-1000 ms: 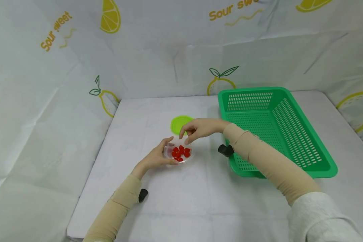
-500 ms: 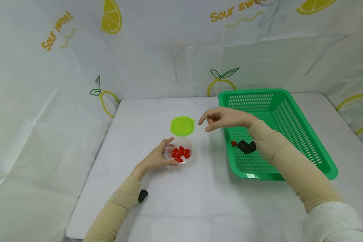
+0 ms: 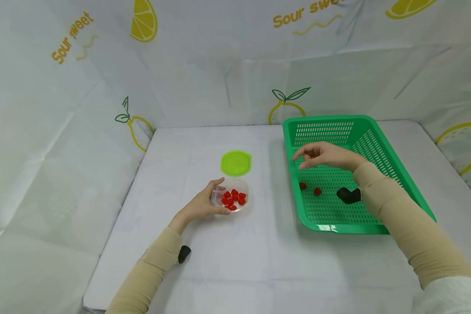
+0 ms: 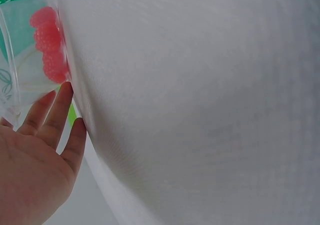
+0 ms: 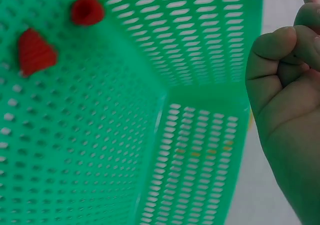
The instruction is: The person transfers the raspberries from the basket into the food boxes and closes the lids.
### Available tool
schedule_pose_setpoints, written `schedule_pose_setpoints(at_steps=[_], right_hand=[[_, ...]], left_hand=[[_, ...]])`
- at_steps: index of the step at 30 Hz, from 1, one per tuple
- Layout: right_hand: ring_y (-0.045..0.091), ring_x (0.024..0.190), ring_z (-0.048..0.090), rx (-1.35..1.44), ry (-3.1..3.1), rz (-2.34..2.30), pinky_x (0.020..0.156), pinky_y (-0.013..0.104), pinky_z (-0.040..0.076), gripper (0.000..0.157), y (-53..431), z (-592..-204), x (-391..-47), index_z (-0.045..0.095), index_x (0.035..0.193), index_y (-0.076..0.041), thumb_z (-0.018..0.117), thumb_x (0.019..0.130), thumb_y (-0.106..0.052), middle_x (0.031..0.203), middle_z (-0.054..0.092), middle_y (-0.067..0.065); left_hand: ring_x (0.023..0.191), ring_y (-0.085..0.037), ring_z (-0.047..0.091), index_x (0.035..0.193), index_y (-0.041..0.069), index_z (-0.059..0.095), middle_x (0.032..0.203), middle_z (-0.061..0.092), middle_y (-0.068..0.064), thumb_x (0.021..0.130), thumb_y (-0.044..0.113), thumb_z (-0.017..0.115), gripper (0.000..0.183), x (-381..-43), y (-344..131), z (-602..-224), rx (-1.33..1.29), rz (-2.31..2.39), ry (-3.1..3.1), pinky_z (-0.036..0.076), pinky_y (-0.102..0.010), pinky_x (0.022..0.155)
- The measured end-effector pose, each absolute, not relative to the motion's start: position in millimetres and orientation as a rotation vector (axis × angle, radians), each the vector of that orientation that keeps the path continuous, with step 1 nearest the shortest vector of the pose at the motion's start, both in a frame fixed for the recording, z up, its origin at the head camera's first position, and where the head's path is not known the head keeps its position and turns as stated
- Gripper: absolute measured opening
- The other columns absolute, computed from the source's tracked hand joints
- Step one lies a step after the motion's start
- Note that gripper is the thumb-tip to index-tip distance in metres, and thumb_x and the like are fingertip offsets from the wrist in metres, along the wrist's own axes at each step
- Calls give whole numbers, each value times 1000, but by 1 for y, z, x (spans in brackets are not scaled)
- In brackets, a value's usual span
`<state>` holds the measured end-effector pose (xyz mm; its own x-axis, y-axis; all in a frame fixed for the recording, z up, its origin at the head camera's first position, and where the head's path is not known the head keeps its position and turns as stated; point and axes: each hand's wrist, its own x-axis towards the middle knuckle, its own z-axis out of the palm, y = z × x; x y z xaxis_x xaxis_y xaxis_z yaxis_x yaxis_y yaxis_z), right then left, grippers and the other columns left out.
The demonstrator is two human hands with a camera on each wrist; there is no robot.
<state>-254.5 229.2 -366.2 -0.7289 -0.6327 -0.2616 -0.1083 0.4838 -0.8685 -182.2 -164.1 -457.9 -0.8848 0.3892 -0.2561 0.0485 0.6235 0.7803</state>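
A clear round plastic container (image 3: 242, 186) stands on the table with several red raspberries (image 3: 234, 197) inside. My left hand (image 3: 201, 205) holds it from the left, thumb at the near side and fingers at the far side. Seen from the left wrist, the fingers (image 4: 59, 107) lie along the container's wall. My right hand (image 3: 329, 156) hovers over the left part of a green basket (image 3: 331, 227), palm down with bent fingers. Its thumb and index tip look apart in the head view, but I cannot tell whether it holds something. Two raspberries (image 5: 36, 52) lie on the basket's floor.
Just behind the container lies a lime-green lid (image 3: 236, 163), flat on the white tablecloth (image 3: 235, 266). The basket has high slotted walls and fills the table's right part. A white curtain (image 3: 196, 78) printed with lemons hangs behind the table.
My right hand has moved right from above the container to over the basket. Both raspberries there now show, where the arm covered them before. My left hand has stayed at the container.
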Motion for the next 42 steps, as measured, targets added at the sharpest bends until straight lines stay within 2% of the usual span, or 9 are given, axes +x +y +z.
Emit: schedule_pose_setpoints(at_steps=[6, 11, 21, 30, 42], right_hand=[[23, 76, 47, -553, 2175, -1181, 77, 37, 41, 43, 244, -386, -260, 54, 122, 0, 64, 88, -24, 72, 47, 2], [27, 84, 49, -516, 2165, -1106, 75, 37, 42, 43, 249, -402, -266, 54, 122, -2, 64, 87, -25, 73, 49, 6], [13, 69, 43, -498, 2198, -844, 66, 29, 39, 40, 250, -422, -274, 57, 117, -5, 67, 85, -26, 75, 51, 1], [13, 67, 44, -532, 2167, -804, 68, 29, 39, 39, 244, -430, -273, 57, 115, -2, 68, 84, -23, 72, 52, 2], [12, 61, 42, -547, 2146, -803, 63, 27, 39, 33, 236, -433, -270, 57, 108, -1, 68, 83, -18, 67, 47, 0]], left_hand=[[135, -28, 35, 146, 33, 21, 138, 47, 1, 68, 41, 81, 98, -182, -164, -457, 350, 1166, 2447, 26, -55, 111], [134, -27, 36, 145, 34, 22, 138, 47, 1, 67, 42, 81, 98, -182, -164, -459, 356, 1173, 2452, 27, -55, 111], [135, -23, 36, 144, 37, 22, 137, 48, 4, 67, 42, 81, 97, -183, -164, -461, 338, 1171, 2451, 26, -53, 112], [135, -24, 35, 144, 38, 22, 137, 48, 5, 66, 44, 81, 98, -183, -164, -460, 336, 1177, 2448, 25, -54, 112], [135, -24, 36, 144, 37, 22, 138, 47, 4, 66, 45, 81, 99, -183, -165, -460, 349, 1178, 2444, 25, -54, 112]])
